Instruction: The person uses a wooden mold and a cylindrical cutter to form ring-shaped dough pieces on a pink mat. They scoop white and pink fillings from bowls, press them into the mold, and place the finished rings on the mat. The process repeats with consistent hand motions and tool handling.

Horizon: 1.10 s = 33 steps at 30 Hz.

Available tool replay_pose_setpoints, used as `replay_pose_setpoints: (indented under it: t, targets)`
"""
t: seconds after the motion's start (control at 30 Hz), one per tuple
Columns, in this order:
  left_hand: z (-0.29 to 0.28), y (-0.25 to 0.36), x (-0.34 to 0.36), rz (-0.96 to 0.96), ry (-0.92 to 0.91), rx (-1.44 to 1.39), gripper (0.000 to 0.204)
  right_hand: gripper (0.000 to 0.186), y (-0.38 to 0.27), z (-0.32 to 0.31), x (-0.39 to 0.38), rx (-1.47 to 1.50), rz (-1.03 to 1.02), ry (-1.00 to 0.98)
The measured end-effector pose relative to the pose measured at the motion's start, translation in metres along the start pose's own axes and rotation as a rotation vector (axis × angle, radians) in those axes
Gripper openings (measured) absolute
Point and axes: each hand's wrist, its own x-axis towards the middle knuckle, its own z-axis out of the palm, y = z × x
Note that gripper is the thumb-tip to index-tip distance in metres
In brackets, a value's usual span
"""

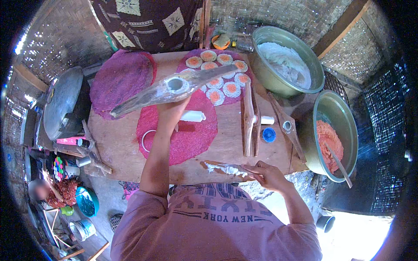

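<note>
My left hand (173, 108) is closed under a long weathered wooden tool (139, 95) with a round metal-lined hole, held up over the table. Beneath it, a white cylinder (193, 116) and a white ring (145, 141) show over a pink sheet (191, 143). My right hand (265, 174) grips a flat wooden spatula (224, 167) smeared with white paste, near the table's front edge. At the back, pale rounds (231, 88) with orange centres lie on a purple sheet, partly hidden by the tool.
More wooden tools (250, 117) and a blue lid (268, 134) are on the table. Basins of white mixture (283, 63) and orange mixture (330, 143) stand right. Purple sheets (119, 80) and a round metal lid (63, 104) are left. Another person (63, 191) sits low at left.
</note>
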Motion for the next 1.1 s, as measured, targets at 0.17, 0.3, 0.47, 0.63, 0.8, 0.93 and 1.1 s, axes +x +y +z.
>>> replay_pose_setpoints:
  t: [0.17, 0.3, 0.47, 0.63, 0.8, 0.93, 1.1]
  targets:
    - [-0.007, 0.009, 0.012, 0.485, 0.060, 0.725, 0.034, 0.043, -0.005, 0.002, 0.003, -0.202, 0.008, 0.011]
    - [-0.029, 0.018, 0.026, 0.757, 0.005, 1.288, 0.033, 0.046, 0.006, -0.058, -0.006, -0.079, -0.034, 0.266]
    - [-0.054, 0.016, 0.024, 0.642, 0.109, 1.310, 0.023, 0.037, 0.029, -0.196, -0.034, -0.206, 0.319, 0.765]
    - [-0.056, 0.008, 0.016, 0.502, 0.220, 1.051, 0.022, 0.039, 0.107, -0.284, 0.032, -0.639, 0.496, 0.741]
    - [-0.039, -0.018, 0.000, 0.289, 0.046, 1.058, 0.024, 0.041, 0.195, -0.308, 0.112, -0.805, 0.502, 0.517]
    - [-0.023, -0.027, 0.007, 0.094, -0.010, 1.071, 0.026, 0.032, 0.228, -0.311, 0.149, -0.895, 0.441, 0.425]
    - [0.002, -0.030, 0.043, 0.113, -0.112, 1.149, 0.028, 0.022, 0.239, -0.301, 0.179, -0.907, 0.356, 0.335]
